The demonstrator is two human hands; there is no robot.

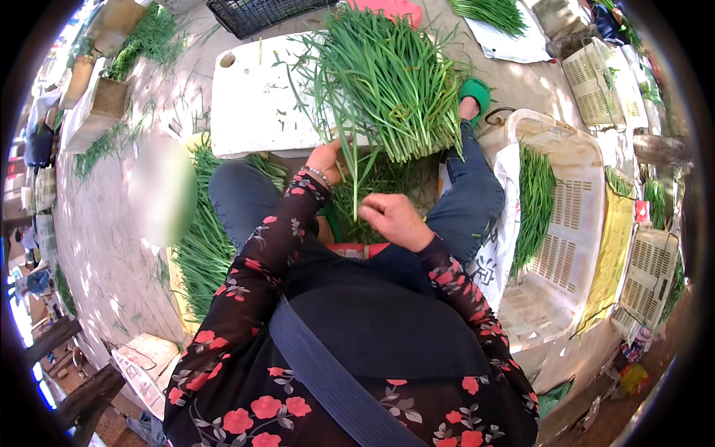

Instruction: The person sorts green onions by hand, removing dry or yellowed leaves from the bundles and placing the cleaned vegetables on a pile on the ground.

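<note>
My left hand (325, 162), with a beaded bracelet at its wrist, holds a few green garlic chive stalks (354, 184) just off the near edge of a white foam board (251, 106). The pale lower end of these stalks points down towards my lap. Close beside that end are the bent fingers of my right hand (395, 218); whether they pinch it I cannot tell. On the board's right half lies a large heap of chives (391, 84), cut ends towards me. Loose trimmed leaves (385, 179) lie below, between my knees.
To my right stands a white plastic crate (564, 223) with chives (533, 207) and a white sack (503, 223) over its side. More chives (206, 268) lie at my left. A black crate (262, 17) is beyond the board. Leaf scraps litter the concrete floor (100, 234).
</note>
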